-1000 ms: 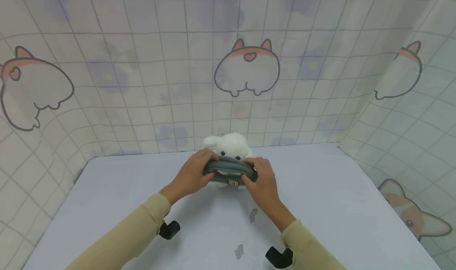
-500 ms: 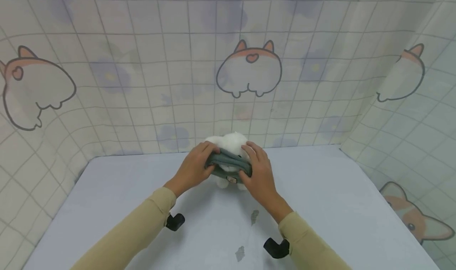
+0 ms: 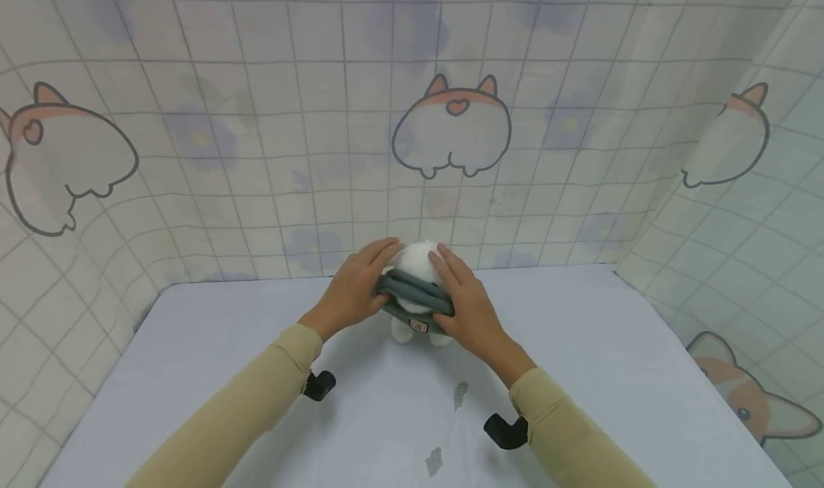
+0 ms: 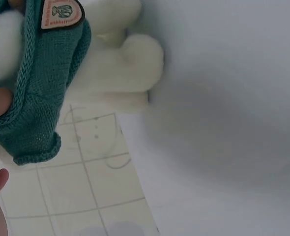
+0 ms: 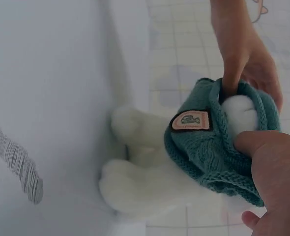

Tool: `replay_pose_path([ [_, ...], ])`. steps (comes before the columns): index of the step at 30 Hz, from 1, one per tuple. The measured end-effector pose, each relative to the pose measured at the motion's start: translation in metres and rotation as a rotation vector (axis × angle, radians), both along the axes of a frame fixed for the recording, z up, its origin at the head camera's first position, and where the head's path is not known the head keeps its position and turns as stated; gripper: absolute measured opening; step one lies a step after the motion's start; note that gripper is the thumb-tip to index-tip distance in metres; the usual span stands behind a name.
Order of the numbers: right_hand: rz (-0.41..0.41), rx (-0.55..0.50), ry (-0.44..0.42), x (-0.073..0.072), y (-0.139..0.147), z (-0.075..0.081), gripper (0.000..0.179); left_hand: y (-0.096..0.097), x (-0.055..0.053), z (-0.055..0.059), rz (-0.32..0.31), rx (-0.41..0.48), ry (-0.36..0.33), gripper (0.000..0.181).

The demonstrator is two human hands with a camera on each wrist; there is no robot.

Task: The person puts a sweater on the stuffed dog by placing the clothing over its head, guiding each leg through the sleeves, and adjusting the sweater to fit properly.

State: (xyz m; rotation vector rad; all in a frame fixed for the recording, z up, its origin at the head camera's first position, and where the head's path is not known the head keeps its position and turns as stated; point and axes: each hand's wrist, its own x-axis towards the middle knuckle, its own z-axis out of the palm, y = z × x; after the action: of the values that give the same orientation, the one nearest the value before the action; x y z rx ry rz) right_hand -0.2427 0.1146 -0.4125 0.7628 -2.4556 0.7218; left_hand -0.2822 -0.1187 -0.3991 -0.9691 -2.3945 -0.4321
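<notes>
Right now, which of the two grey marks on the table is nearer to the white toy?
The upper grey mark in the head view, closer to the right hand and the toy; the lower grey mark lies nearer the picture's bottom edge.

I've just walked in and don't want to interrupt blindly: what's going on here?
A person is handling a green sweater on a white plush toy, the left hand and right hand gripping it on either side. A folded edge lies across the toy's head, with white fur showing above it and through the opening. The patch faces front, and the feet show below.
</notes>
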Motion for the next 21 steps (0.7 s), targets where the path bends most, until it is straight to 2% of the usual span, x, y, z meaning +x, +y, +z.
replay_pose_path([
  [5,0.021,0.054,0.033,-0.004,0.005,-0.001,0.102,0.0,-0.004,0.001,-0.041,-0.093,0.024,0.089],
  [9,0.05,-0.042,-0.077,-0.005,0.01,0.004,0.09,0.003,-0.004,-0.001,-0.041,-0.11,-0.003,0.083],
  [12,0.071,-0.152,-0.178,-0.006,0.012,0.009,0.078,0.006,-0.004,-0.001,-0.032,-0.051,-0.071,0.077],
  [14,0.08,-0.208,-0.217,-0.006,0.013,0.013,0.069,0.009,-0.004,0.0,-0.028,0.007,-0.132,0.072],
  [18,0.063,-0.261,-0.242,-0.007,0.013,0.018,0.056,0.015,-0.002,0.004,-0.028,0.094,-0.239,0.063],
  [21,0.029,-0.282,-0.246,-0.008,0.011,0.019,0.046,0.018,-0.001,0.006,-0.036,0.139,-0.283,0.058],
])
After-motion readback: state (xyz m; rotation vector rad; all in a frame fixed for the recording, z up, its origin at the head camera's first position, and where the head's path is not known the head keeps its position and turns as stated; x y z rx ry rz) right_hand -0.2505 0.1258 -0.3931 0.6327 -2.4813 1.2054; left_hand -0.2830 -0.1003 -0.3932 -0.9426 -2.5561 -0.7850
